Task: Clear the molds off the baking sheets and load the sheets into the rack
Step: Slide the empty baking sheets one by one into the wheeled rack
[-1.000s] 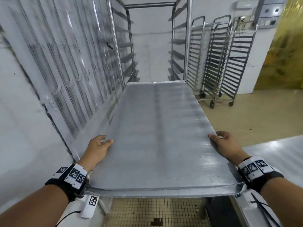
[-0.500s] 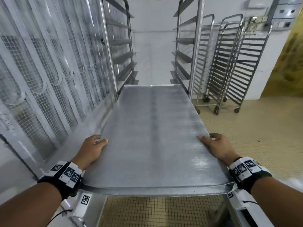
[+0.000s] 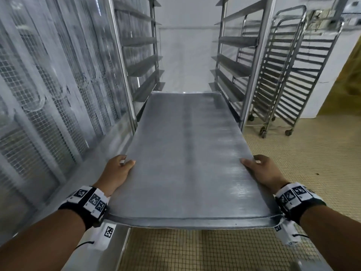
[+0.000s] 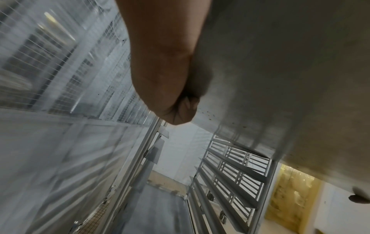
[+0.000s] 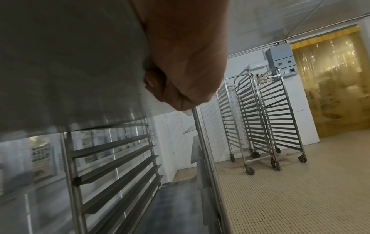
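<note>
**Bare sheet entering the rack, held by both long edges**

Tiled bakery floor (image 3: 293, 173) and a white back wall frame the open tray rack (image 3: 252, 61), its angled runners stacked up both uprights. Beyond it on the right stand a few spare wheeled racks (image 3: 289, 75); on the left runs a wire-mesh panel (image 3: 48, 85) behind clear plastic.

Carried level, the baking sheet (image 3: 187, 153) has no molds on it, and its far end already lies between the rack's uprights. The left hand (image 3: 117, 171) grips the left long edge, thumb on top and fingers curled underneath, as the left wrist view (image 4: 186, 104) confirms. The right hand (image 3: 261, 169) clamps the right edge the same way.

This looks like a thin metal sheet: stiff, wide and awkward rather than heavy, with a smooth face that would slide easily on the runners. Its near lip seems slightly wavy, so it may flex or catch. Holding the long edges nearer the near end keeps fingers away from the uprights.

Which pair of runners the far corners meet is hidden by the sheet itself; they probably sit on a lower level, though I cannot confirm it. Motion blur smears both wrist views, and the rack's top is cut off.
</note>
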The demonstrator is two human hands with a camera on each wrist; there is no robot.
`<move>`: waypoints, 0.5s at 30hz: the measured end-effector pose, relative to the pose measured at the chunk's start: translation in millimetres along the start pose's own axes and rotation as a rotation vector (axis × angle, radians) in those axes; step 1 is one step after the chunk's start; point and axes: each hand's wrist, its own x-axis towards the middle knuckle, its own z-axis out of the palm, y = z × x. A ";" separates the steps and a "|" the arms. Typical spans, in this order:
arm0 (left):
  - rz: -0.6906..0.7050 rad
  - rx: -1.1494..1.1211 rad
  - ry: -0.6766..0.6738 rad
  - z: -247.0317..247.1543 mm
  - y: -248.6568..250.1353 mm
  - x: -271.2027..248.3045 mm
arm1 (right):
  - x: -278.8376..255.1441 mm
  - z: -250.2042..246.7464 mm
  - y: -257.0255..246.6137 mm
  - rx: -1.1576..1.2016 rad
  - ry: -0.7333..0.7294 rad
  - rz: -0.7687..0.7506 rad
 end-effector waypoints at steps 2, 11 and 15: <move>0.011 0.011 -0.017 3.1 4.6 34.5 | 28.8 9.0 -8.4 -0.037 0.006 -0.008; 0.079 0.042 -0.093 6.1 39.5 148.2 | 135.8 34.3 -38.4 -0.208 -0.059 -0.017; 0.097 0.073 -0.181 2.7 41.2 162.4 | 147.5 33.3 -35.8 -0.328 -0.073 -0.056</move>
